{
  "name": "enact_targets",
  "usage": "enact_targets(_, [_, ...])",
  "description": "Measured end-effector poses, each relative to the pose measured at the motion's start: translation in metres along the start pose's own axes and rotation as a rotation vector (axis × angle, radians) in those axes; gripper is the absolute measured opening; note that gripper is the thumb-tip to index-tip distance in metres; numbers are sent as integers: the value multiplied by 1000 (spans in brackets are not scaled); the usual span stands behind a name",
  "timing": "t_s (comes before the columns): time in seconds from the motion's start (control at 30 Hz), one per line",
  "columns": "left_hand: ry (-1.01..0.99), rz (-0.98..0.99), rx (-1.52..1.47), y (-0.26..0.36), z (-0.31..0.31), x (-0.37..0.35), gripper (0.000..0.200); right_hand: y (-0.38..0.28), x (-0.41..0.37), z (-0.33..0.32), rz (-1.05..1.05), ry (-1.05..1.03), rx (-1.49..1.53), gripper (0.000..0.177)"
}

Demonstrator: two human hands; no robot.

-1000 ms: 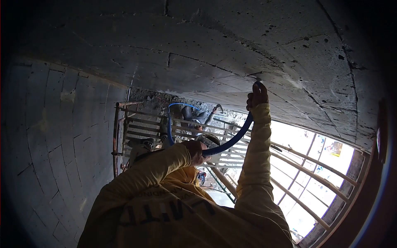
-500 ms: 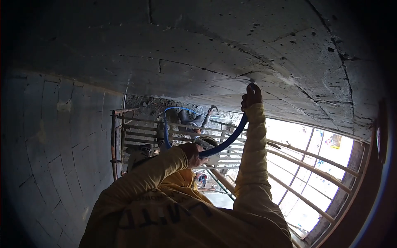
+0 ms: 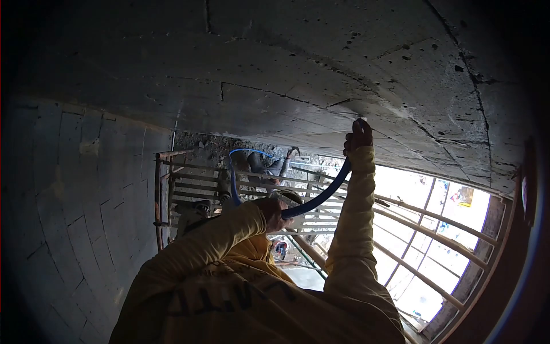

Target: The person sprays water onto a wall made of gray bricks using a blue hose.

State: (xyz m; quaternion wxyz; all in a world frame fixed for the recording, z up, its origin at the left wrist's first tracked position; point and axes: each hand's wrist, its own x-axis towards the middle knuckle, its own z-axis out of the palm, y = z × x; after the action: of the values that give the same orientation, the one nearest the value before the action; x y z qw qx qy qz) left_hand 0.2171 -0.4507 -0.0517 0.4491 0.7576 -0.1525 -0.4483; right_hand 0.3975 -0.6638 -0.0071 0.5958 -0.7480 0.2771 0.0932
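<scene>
A thick blue hose (image 3: 318, 200) curves between my two hands. My right hand (image 3: 359, 136), at the end of a raised yellow sleeve, is closed round the hose's upper end, close against the grey wall (image 3: 275, 74). Lower down, my left hand (image 3: 275, 212) grips the hose near its middle, with the forearm crossing in front of my chest. Beyond the left hand the hose continues as a thinner-looking blue loop (image 3: 231, 169). The tip of the hose at the wall is too dark to make out.
Below are slatted scaffold boards (image 3: 195, 186) with a pole frame (image 3: 157, 200) at the left. A person (image 3: 266, 166) is beneath the slats, and another person's legs and shoes (image 3: 200, 209) show nearby. A bright barred opening (image 3: 424, 229) lies at the right; a block wall (image 3: 80, 212) stands left.
My right hand has moved a little to the right and slightly down along the wall with the hose end. My left hand has shifted slightly right.
</scene>
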Motion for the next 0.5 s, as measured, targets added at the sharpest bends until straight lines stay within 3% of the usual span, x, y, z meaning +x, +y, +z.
enact_targets(0.23, [26,70,-12,-5,2,-3,35,0,-2,8,12,-74,2,22])
enact_targets(0.33, [24,-7,83,0,-5,-15,35,2,-1,19,25,-85,-11,21])
enact_targets(0.5, [35,-2,-36,-9,-11,-31,33,-2,-9,41,46,-140,13,19])
